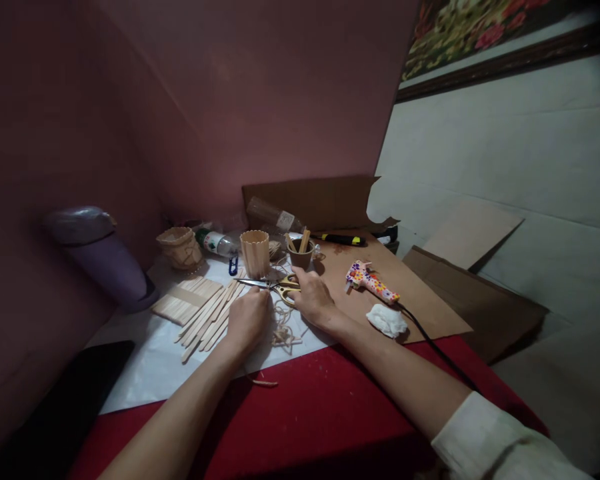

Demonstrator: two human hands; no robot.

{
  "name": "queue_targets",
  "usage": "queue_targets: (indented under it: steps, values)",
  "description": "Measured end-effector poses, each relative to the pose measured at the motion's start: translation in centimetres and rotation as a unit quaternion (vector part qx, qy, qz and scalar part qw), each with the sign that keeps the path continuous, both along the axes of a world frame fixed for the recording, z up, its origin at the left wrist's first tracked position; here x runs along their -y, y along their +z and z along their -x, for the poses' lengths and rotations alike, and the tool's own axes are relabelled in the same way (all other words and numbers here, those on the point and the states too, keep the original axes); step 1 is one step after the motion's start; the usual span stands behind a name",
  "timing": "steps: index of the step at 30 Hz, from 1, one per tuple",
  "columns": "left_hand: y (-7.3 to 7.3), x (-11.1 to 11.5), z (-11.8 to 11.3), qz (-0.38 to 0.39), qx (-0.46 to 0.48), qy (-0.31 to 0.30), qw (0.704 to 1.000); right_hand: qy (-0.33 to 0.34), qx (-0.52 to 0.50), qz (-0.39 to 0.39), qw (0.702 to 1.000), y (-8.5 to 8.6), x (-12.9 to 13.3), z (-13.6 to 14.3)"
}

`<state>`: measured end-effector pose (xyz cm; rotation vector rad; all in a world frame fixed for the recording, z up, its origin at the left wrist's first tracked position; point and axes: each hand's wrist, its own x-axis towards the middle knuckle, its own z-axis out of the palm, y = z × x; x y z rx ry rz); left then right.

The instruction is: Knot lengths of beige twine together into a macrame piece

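A pair of scissors (261, 284) with gold-coloured handles lies across the white sheet, blades pointing left. My right hand (311, 295) is closed at the handles, its index finger reaching toward a small dark cup (303, 258) with short wooden pieces in it. Just below the blades, my left hand (250, 317) is curled into a fist; whatever its fingers hold is hidden. Flat wooden craft sticks (207, 327) fan out left of that hand. Tangled twine (283, 335) lies between my hands. Behind the scissors stands a round holder made of sticks (255, 254).
A flower-patterned glue gun (370, 283) with a black cord lies on cardboard (435, 319), near a crumpled white cloth (387, 321). Further back are plastic bottles (219, 244), a yellow-black cutter (343, 239) and a twine-wrapped basket (179, 249). A purple container (107, 263) leans at left.
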<state>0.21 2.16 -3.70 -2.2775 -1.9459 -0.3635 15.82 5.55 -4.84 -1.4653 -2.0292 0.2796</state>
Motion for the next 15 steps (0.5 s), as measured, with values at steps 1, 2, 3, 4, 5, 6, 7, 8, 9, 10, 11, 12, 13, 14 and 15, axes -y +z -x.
queue_targets:
  steps: [1,2,3,4,5,6,7,8,9,10,11,12,13,14,15]
  values:
    - [0.0,0.1,0.0,0.003,-0.013,-0.004,1.0,-0.006,0.02,-0.008,1.0,0.2,0.1,0.0]
    - [0.0,0.1,0.0,0.005,-0.024,-0.009,1.0,-0.011,0.035,-0.022,0.999,0.3,0.3,0.0]
    - [0.1,0.2,0.0,0.006,-0.031,-0.012,0.999,-0.007,0.047,-0.039,0.998,0.5,0.3,0.0]
    - [0.0,0.2,0.0,0.006,-0.035,-0.014,0.999,0.006,0.052,-0.056,0.997,0.6,0.4,0.0]
    - [0.0,0.2,0.1,0.007,-0.036,-0.016,0.999,0.018,0.052,-0.074,0.996,0.7,0.4,0.1]
    - [0.0,0.3,0.1,0.008,-0.036,-0.018,0.999,0.032,0.05,-0.09,0.994,0.8,0.3,0.2]
    - [0.0,0.3,0.1,0.008,-0.035,-0.02,0.999,0.045,0.052,-0.103,0.992,0.9,0.1,0.4]
    - [0.0,0.3,0.1,0.008,-0.035,-0.021,0.999,0.057,0.054,-0.112,0.991,1.0,-0.1,0.6]
    - [0.0,0.4,0.1,0.006,-0.035,-0.021,0.999,0.064,0.057,-0.118,0.989,1.0,-0.3,0.9]
    - [0.0,0.4,0.1,0.005,-0.035,-0.022,0.999,0.067,0.06,-0.121,0.988,1.1,-0.5,1.1]
    - [0.0,0.4,0.1,0.005,-0.036,-0.023,0.999,0.068,0.062,-0.121,0.988,1.1,-0.8,1.4]
    - [0.0,0.5,0.1,0.005,-0.037,-0.023,0.999,0.069,0.064,-0.118,0.989,1.1,-1.1,1.7]
    - [0.1,0.5,0.1,0.008,-0.037,-0.022,0.999,0.073,0.067,-0.112,0.989,1.1,-1.3,1.9]
    - [0.1,0.5,0.0,0.011,-0.037,-0.021,0.999,0.077,0.071,-0.105,0.989,1.1,-1.5,2.1]
    - [0.2,0.5,0.0,0.016,-0.036,-0.02,0.999,0.082,0.076,-0.099,0.989,1.0,-1.6,2.2]
